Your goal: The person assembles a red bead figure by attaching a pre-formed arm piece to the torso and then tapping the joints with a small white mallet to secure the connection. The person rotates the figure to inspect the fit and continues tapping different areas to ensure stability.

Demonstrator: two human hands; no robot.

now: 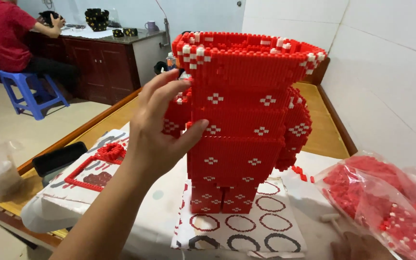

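A person in a red shirt [3, 33] is sitting on a blue stool [30, 94] far left. One black case [58, 158] and one red brick frame [97, 166] are lying nearer. The left hand [157, 130] is resting spread open, fingers loose, against one red brick figure [244, 120] standing upright on patterned paper [246, 226]. Two bags of red bricks [386, 202] are lying right.

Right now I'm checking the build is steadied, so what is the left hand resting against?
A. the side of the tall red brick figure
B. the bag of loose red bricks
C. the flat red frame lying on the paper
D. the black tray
A: the left hand lies open against the side of the red brick figure, thumb on its front, apart from the bag.
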